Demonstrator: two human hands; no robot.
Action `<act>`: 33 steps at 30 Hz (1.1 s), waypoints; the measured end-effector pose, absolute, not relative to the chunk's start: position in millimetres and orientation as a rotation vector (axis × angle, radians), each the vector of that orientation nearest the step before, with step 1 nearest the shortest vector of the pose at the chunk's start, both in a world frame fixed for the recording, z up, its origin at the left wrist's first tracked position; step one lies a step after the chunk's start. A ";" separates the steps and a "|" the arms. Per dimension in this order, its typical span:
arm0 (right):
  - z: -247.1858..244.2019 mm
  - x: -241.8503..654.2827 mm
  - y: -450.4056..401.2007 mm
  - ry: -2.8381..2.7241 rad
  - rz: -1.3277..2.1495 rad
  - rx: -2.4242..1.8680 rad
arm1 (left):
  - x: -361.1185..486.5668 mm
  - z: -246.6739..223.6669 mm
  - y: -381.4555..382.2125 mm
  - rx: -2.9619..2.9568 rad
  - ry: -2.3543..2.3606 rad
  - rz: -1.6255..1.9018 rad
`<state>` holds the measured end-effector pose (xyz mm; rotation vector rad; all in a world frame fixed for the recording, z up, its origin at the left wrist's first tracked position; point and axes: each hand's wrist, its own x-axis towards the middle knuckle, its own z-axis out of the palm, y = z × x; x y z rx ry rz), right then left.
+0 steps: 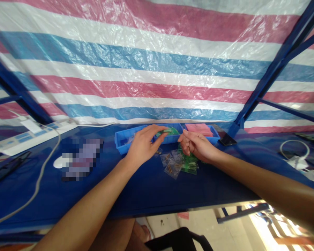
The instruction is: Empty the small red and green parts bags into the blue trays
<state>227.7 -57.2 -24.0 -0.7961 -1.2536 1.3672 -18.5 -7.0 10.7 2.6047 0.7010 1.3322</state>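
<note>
Status, head view. My left hand (143,144) reaches fwd over the front edge of the blue parts tray (125,139); thumb and fingers are pinched on a green piece (169,131), prob. a small green bag, held at the tray's middle compartment. My right hand (196,145) is curled closed just above the pile of small clear zip bags (172,164) on the bench (146,188); it appears to grip the top of a green bag (189,163), but the fingertips are turned away, so the contents of the grip are not confirmed.

Progress, as judged: partly done. Approx. half a dozen clear bags, several with small brass-coloured parts inside, lie loose on the bench just in front of the tray, with green ones at the right of the pile. The stack of pink sheets (200,129) sits in the tray's right compartment. The left compartment contents are too blurred to read. The loose pile suggests more bags are left to handle; I cannot count those finished.

Surroundings: white power strip (28,136) at far left, its grey cable (42,174) running toward the near edge of the bench. Dark phone-like item (227,141) right of the tray, by the blue frame post (272,69). White coiled cable (294,153) at far right. Striped tarp (157,69) behind.

Obstructions: none between hands and tray. Pile lies directly under the right wrist; bags can be swept off.
</note>
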 end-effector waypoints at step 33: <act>-18.9 226.5 -70.9 -2.063 0.693 -0.867 | -16.1 -5.3 8.6 3.056 1.001 0.933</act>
